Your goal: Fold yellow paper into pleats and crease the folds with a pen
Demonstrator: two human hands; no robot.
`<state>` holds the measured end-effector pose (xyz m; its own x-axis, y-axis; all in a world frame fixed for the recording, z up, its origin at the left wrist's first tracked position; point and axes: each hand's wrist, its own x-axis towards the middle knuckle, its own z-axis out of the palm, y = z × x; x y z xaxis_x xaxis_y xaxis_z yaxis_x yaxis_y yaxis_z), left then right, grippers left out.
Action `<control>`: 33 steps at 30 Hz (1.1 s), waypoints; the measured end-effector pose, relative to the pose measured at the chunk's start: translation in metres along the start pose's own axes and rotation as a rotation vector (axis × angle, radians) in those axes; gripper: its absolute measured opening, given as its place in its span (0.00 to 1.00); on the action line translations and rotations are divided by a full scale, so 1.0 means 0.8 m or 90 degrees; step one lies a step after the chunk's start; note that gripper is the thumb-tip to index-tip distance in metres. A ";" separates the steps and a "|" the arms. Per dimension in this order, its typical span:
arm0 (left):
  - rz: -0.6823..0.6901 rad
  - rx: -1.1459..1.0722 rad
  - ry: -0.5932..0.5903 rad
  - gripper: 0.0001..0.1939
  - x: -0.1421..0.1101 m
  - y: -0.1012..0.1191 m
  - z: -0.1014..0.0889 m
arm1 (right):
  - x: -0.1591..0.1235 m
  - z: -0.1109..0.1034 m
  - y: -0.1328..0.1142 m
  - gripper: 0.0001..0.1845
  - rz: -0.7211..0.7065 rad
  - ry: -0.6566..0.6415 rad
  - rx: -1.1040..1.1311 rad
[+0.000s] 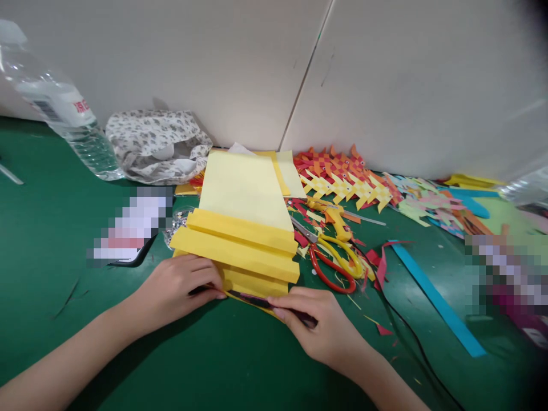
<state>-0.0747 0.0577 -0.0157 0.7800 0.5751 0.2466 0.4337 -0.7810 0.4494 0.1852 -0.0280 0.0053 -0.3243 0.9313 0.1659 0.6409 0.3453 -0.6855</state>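
A sheet of yellow paper (235, 242), pleated in wide accordion folds, lies in front of me with its flat, paler part pointing away. At its near left edge my left hand (184, 282) is closed, pinching the paper between thumb and fingers. My right hand (314, 319) is closed around a slim dark tool (256, 301), perhaps a craft knife, laid along the near edge of the paper. The tool's tip points left toward my left fingertips. Its exact kind cannot be made out, as the fingers cover much of it.
Right of the paper lie red-and-yellow-handled scissors (331, 262), a yellow glue gun (336, 216) with a black cord, paper scraps and a blue strip (436, 299). Woven paper fish (338, 171) are piled behind. A phone (132, 228), water bottle (64, 108) and patterned cloth bag (149, 134) are left.
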 end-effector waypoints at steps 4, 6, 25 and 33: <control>-0.007 -0.001 0.003 0.07 0.001 0.001 -0.001 | -0.002 -0.004 -0.001 0.12 -0.020 -0.006 -0.036; -0.008 -0.005 0.003 0.07 0.001 0.001 -0.001 | -0.003 -0.007 -0.002 0.12 -0.030 -0.007 -0.048; -0.022 -0.014 -0.008 0.06 0.000 0.000 0.000 | -0.017 -0.022 0.007 0.14 -0.067 -0.022 -0.098; -0.033 -0.022 -0.005 0.05 -0.001 -0.002 0.001 | -0.029 -0.024 0.013 0.13 -0.076 -0.021 -0.110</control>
<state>-0.0755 0.0583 -0.0173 0.7604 0.6124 0.2163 0.4576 -0.7415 0.4908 0.2124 -0.0436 0.0081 -0.4257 0.8793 0.2136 0.7052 0.4703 -0.5306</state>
